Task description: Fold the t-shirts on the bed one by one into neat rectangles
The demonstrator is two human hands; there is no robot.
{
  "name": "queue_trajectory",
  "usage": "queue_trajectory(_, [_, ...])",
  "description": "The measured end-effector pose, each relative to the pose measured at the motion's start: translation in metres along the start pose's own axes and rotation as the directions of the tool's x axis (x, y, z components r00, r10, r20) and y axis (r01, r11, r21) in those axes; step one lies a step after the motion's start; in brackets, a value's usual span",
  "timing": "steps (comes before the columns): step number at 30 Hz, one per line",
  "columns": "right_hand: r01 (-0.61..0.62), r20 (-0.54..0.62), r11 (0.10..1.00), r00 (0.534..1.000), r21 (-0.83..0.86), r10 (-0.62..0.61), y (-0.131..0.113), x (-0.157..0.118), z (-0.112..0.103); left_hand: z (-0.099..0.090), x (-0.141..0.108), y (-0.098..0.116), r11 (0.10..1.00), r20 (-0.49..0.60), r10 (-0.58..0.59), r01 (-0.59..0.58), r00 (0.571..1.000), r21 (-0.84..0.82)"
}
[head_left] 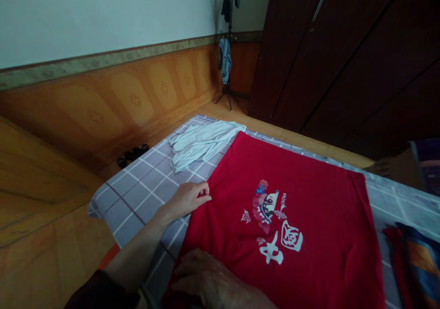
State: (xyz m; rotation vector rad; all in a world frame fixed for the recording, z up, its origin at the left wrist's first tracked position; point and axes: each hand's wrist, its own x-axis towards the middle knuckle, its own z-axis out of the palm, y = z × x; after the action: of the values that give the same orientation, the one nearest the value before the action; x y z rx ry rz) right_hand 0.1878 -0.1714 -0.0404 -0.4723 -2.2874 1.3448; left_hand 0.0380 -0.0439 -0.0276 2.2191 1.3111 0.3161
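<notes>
A red T-shirt (319, 199) lies spread on the checked bed sheet, with a colourful mask-like print, white characters and the word CHINA facing up. My left hand (192, 196) is closed at its left edge, fingertips pinching the cloth. Nearer to me, my right hand (213, 277) lies low over the same side of the shirt with its fingers curled into the red fabric. Their tips are in shadow and partly hidden. Small creases run across the cloth close to both hands.
A crumpled pale garment (206, 141) lies on the grey checked sheet (137, 192) at the far left. Folded dark and coloured clothes (415, 258) rest at the right. Beyond stand a coat rack (229, 66) and dark wardrobe (330, 61); black shoes (132, 155) sit on the floor.
</notes>
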Motion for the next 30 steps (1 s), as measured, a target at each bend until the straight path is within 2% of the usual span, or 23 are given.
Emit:
queue_trajectory(2, [0.015,-0.019,1.000,1.000,0.004,-0.015,-0.002,-0.001,-0.001,0.002,0.001,-0.002,0.997,-0.018,0.015,-0.014,1.000,0.078])
queue_trajectory(6, [0.030,-0.024,1.000,0.999,-0.009,-0.030,-0.003,-0.002,-0.001,0.000,0.001,0.000,0.993,-0.080,0.046,-0.037,0.996,0.114])
queue_trajectory(8, [0.024,-0.033,1.000,0.999,-0.014,-0.024,-0.003,-0.004,0.001,-0.004,-0.003,0.007,0.998,-0.172,0.054,-0.046,0.984,0.049])
queue_trajectory(9, [0.023,-0.038,1.000,0.999,-0.012,-0.023,-0.002,-0.004,0.002,-0.007,-0.007,0.012,0.998,-0.182,0.043,-0.050,0.982,-0.035])
queue_trajectory(10, [0.022,-0.044,1.000,0.999,-0.008,-0.022,-0.002,-0.005,0.002,-0.010,-0.010,0.016,0.986,-0.123,0.037,-0.056,0.992,-0.156])
queue_trajectory(11, [0.022,-0.047,1.000,0.999,-0.003,-0.022,-0.001,-0.005,0.003,-0.012,-0.014,0.021,0.953,0.009,0.055,-0.049,0.998,-0.298])
queue_trajectory(12, [0.018,-0.050,1.000,0.999,0.002,-0.018,-0.001,-0.005,0.004,-0.013,-0.018,0.025,0.903,0.189,0.114,-0.023,0.975,-0.428])
queue_trajectory(13, [0.013,-0.052,1.000,0.999,0.006,-0.013,-0.001,-0.005,0.004,-0.013,-0.020,0.028,0.854,0.363,0.206,0.014,0.909,-0.520])
queue_trajectory(14, [0.009,-0.051,1.000,0.999,0.011,-0.008,-0.002,-0.005,0.004,-0.012,-0.021,0.029,0.818,0.489,0.293,0.048,0.822,-0.573])
queue_trajectory(15, [0.003,-0.048,1.000,0.999,0.018,-0.002,-0.003,-0.005,0.003,-0.009,-0.020,0.028,0.799,0.558,0.352,0.069,0.751,-0.597])
queue_trajectory(16, [-0.005,-0.048,1.000,0.999,0.030,0.007,-0.005,-0.004,0.002,-0.005,-0.018,0.027,0.791,0.573,0.373,0.073,0.730,-0.608])
queue_trajectory(17, [-0.015,-0.044,0.999,0.999,0.044,0.017,-0.007,-0.004,0.000,0.000,-0.014,0.024,0.785,0.539,0.367,0.059,0.758,-0.616])
queue_trajectory(18, [-0.025,-0.032,0.998,0.999,0.062,0.027,-0.009,-0.004,-0.003,0.005,-0.009,0.020,0.781,0.467,0.349,0.023,0.812,-0.624])
queue_trajectory(20, [-0.050,0.008,0.994,0.999,0.094,0.050,-0.014,-0.005,-0.008,0.014,0.000,0.013,0.787,0.240,0.294,-0.093,0.925,-0.609])
queue_trajectory(21, [-0.067,0.024,0.992,0.998,0.104,0.064,-0.016,-0.005,-0.010,0.016,0.004,0.010,0.797,0.113,0.269,-0.155,0.957,-0.583])
queue_trajectory(22, [-0.082,0.036,0.991,0.996,0.110,0.078,-0.018,-0.006,-0.012,0.017,0.007,0.007,0.803,0.008,0.243,-0.197,0.970,-0.562])
queue_trajectory(24, [-0.103,0.040,0.988,0.994,0.118,0.098,-0.020,-0.007,-0.015,0.014,0.007,0.006,0.766,-0.080,0.196,-0.203,0.977,-0.610])
queue_trajectory(25, [-0.101,0.041,0.988,0.994,0.120,0.097,-0.020,-0.007,-0.016,0.011,0.005,0.006,0.713,-0.061,0.194,-0.183,0.979,-0.677])
queue_trajectory(26, [-0.097,0.046,0.988,0.995,0.118,0.092,-0.020,-0.007,-0.016,0.007,0.002,0.008,0.652,0.007,0.231,-0.150,0.973,-0.744])
queue_trajectory(27, [-0.094,0.053,0.990,0.995,0.109,0.088,-0.020,-0.007,-0.016,0.004,-0.001,0.009,0.609,0.115,0.307,-0.102,0.945,-0.787])
queue_trajectory(28, [-0.094,0.060,0.991,0.994,0.097,0.088,-0.019,-0.007,-0.016,0.001,-0.004,0.010,0.603,0.242,0.399,-0.054,0.885,-0.796])
queue_trajectory(29, [-0.098,0.063,0.992,0.994,0.083,0.093,-0.019,-0.007,-0.016,0.000,-0.005,0.012,0.630,0.354,0.466,-0.023,0.811,-0.776])
queue_trajectory(30, [-0.105,0.062,0.992,0.993,0.070,0.101,-0.018,-0.007,-0.015,0.000,-0.006,0.013,0.674,0.428,0.492,-0.021,0.758,-0.738])
